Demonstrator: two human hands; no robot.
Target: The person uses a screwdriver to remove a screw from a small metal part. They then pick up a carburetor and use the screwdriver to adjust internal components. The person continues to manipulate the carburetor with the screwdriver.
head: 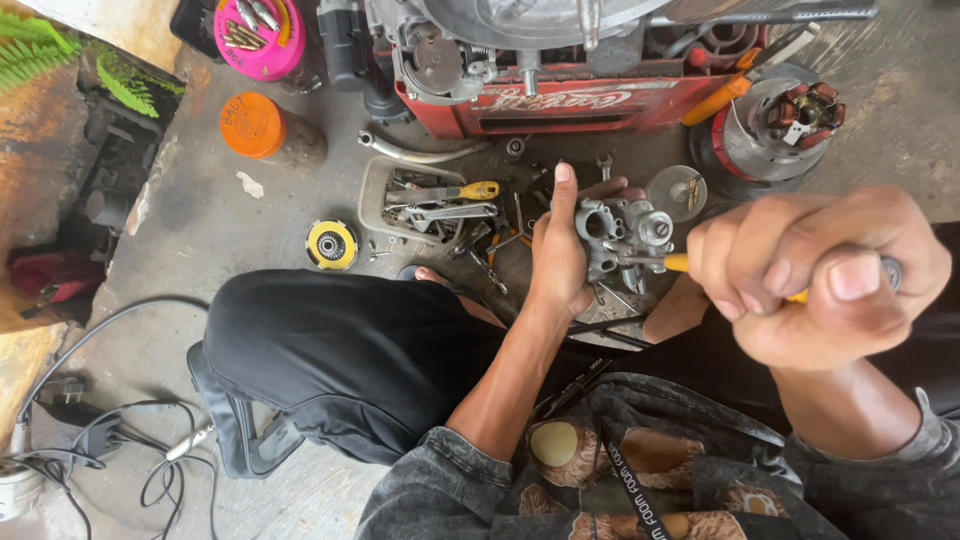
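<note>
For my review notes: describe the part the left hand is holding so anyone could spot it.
Below the red crate, above the dark-trousered knee, the left hand cups a small grey cast-metal engine part. Unlike the loose wrenches in the tray beside it, it is lumpy, with round ports, and a yellow-handled screwdriver enters it.

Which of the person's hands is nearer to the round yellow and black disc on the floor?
Left. The left hand holds the grey metal carburetor right of the round yellow and black disc; the right hand, gripping a yellow-handled screwdriver, is farther right.
</note>
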